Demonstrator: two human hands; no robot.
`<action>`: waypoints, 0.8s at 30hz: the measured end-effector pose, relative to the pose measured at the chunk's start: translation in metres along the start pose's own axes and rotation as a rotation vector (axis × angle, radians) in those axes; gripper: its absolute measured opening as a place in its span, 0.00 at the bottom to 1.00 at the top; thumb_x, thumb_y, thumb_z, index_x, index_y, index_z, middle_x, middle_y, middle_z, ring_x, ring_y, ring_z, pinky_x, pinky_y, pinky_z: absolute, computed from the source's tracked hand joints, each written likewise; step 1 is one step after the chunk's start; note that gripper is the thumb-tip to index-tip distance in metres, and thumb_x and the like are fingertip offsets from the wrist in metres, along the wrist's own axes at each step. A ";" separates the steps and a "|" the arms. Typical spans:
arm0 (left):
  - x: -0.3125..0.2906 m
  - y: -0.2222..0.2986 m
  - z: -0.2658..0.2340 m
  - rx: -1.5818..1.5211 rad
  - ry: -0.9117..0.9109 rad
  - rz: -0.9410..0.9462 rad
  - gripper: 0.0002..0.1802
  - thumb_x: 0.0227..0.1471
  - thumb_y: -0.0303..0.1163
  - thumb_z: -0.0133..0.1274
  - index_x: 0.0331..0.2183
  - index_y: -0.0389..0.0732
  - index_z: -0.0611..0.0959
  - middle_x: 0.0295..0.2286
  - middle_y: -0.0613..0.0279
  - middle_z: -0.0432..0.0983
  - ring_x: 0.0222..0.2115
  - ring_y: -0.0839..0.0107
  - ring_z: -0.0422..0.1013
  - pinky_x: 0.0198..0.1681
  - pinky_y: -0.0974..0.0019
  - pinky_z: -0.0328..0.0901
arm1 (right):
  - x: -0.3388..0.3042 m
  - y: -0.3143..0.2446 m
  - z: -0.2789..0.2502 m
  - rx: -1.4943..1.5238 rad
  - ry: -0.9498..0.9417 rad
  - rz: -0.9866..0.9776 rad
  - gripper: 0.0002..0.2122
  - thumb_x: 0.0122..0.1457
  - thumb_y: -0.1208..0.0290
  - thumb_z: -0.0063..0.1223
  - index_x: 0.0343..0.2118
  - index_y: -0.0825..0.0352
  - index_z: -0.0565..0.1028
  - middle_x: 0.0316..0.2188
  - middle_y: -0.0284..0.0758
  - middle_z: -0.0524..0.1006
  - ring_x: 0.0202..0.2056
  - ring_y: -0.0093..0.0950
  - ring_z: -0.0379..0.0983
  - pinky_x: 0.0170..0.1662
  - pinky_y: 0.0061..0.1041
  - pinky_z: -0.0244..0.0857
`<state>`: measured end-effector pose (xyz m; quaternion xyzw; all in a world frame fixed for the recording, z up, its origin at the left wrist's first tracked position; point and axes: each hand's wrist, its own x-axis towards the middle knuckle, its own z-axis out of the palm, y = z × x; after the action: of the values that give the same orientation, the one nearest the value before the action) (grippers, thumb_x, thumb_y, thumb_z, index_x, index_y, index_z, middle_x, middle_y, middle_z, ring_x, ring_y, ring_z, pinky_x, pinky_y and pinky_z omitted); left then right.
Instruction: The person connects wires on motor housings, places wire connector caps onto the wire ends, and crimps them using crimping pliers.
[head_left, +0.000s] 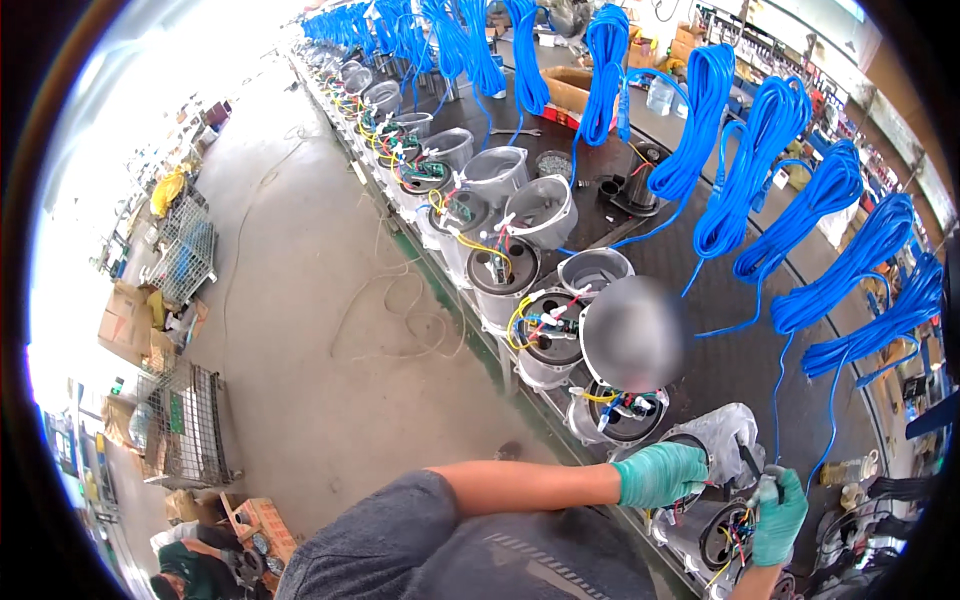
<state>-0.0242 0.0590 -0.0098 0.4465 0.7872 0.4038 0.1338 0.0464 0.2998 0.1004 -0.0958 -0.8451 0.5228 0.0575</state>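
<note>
My left hand [662,474], in a teal glove, lies against a grey cylindrical housing [716,432] partly wrapped in clear plastic. Its fingers curl in at the rim, and what they grip is hidden. Also gloved, my right hand [780,518] pinches a small greyish piece too small to name. A black strip [750,462] shows between the two hands. Below them sits an open motor body [722,540] with red, yellow and blue wires. Another wired motor body [628,412] stands just beyond my left hand.
Wired motor bodies and grey covers [540,210] line the bench edge into the distance. Coiled blue cables [700,130] hang along the dark bench [700,370]. A black fitting [640,180] stands mid-bench. Wire cages [185,425] are on the floor at left; a person [195,565] is lower left.
</note>
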 end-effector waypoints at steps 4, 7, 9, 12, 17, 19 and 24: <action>-0.003 -0.015 0.021 0.170 0.300 0.318 0.10 0.56 0.31 0.58 0.41 0.44 0.85 0.38 0.59 0.81 0.41 0.56 0.78 0.51 0.57 0.74 | -0.030 0.005 0.044 -0.009 0.213 0.052 0.11 0.64 0.68 0.62 0.42 0.72 0.80 0.30 0.32 0.80 0.27 0.20 0.74 0.32 0.24 0.70; -0.013 -0.008 0.002 0.021 0.376 0.234 0.10 0.54 0.31 0.62 0.40 0.43 0.87 0.36 0.56 0.82 0.37 0.53 0.78 0.45 0.54 0.73 | -0.029 0.013 0.057 -0.284 0.239 -0.025 0.13 0.63 0.62 0.64 0.41 0.68 0.82 0.30 0.33 0.81 0.33 0.21 0.74 0.39 0.28 0.69; -0.016 -0.005 -0.011 -0.023 0.447 0.206 0.10 0.53 0.30 0.64 0.39 0.42 0.88 0.34 0.54 0.82 0.35 0.51 0.78 0.41 0.52 0.73 | -0.027 0.009 0.073 -0.124 0.240 -0.037 0.09 0.63 0.69 0.64 0.41 0.67 0.82 0.31 0.34 0.83 0.33 0.20 0.75 0.40 0.25 0.71; -0.006 -0.006 -0.018 -0.068 0.423 0.183 0.11 0.51 0.31 0.67 0.39 0.40 0.90 0.33 0.51 0.83 0.35 0.48 0.79 0.39 0.51 0.73 | -0.023 0.005 0.076 0.027 0.206 0.000 0.06 0.63 0.75 0.64 0.42 0.67 0.83 0.31 0.32 0.85 0.32 0.18 0.78 0.41 0.22 0.72; -0.005 0.000 -0.013 -0.077 0.415 0.150 0.09 0.53 0.30 0.67 0.37 0.39 0.89 0.29 0.52 0.82 0.29 0.50 0.79 0.33 0.54 0.73 | -0.034 -0.001 0.069 -0.031 0.155 -0.017 0.06 0.63 0.75 0.64 0.42 0.68 0.83 0.34 0.34 0.86 0.34 0.20 0.80 0.42 0.23 0.73; -0.008 0.004 -0.013 -0.081 0.412 0.137 0.09 0.53 0.30 0.67 0.37 0.39 0.89 0.29 0.52 0.82 0.29 0.50 0.79 0.33 0.54 0.73 | -0.036 0.001 0.068 -0.103 0.131 -0.101 0.07 0.64 0.75 0.63 0.43 0.68 0.84 0.35 0.36 0.86 0.35 0.22 0.81 0.42 0.24 0.74; -0.010 0.007 -0.011 -0.096 0.399 0.128 0.08 0.54 0.30 0.66 0.37 0.39 0.89 0.29 0.52 0.81 0.30 0.51 0.79 0.33 0.54 0.73 | -0.037 0.001 0.070 -0.135 0.052 -0.078 0.08 0.63 0.74 0.63 0.44 0.68 0.84 0.37 0.40 0.86 0.37 0.29 0.83 0.43 0.28 0.75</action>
<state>-0.0209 0.0474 0.0011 0.3999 0.7480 0.5288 -0.0293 0.0683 0.2312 0.0689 -0.0800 -0.8797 0.4595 0.0931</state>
